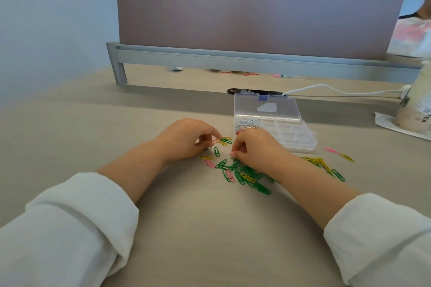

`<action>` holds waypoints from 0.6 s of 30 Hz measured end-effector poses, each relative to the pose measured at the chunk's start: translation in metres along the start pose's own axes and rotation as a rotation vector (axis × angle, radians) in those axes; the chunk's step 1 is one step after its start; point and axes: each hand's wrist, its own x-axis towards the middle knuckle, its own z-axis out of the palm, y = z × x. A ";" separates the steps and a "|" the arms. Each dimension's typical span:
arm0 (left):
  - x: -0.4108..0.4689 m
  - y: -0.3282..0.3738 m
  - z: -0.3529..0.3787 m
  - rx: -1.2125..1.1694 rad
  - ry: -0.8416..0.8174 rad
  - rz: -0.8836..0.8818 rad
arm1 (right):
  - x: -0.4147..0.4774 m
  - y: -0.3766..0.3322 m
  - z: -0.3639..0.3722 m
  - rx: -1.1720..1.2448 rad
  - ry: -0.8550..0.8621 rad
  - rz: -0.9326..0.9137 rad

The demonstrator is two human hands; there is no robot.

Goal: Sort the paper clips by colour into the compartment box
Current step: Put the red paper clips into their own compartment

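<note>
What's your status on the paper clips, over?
Left hand pinching pink clip; right hand curled at loose pile, hold unclear. Compartment box open, silver clips in. Nothing in the way.

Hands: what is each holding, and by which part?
Left hand pinches one end of a pink paper clip. Right hand curls round what look like red paper clips; the grip point is hidden.

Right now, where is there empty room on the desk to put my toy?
The wide left part of the beige wooden desk, between the grey metal post and the left hand, is bare. So is the near strip between the white sleeves. It is crowded around the right hand: green, yellow and pink paper clips and the clear plastic compartment box.
</note>
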 end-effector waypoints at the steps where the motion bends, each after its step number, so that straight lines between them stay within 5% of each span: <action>1: -0.001 0.000 -0.001 0.006 -0.011 0.018 | 0.000 0.000 0.000 0.003 -0.005 0.010; 10: -0.012 0.007 -0.007 0.068 -0.055 0.012 | -0.001 0.001 0.004 0.040 0.062 -0.027; 18: -0.013 0.016 -0.011 0.002 -0.211 -0.109 | -0.002 0.000 -0.002 0.515 -0.049 0.049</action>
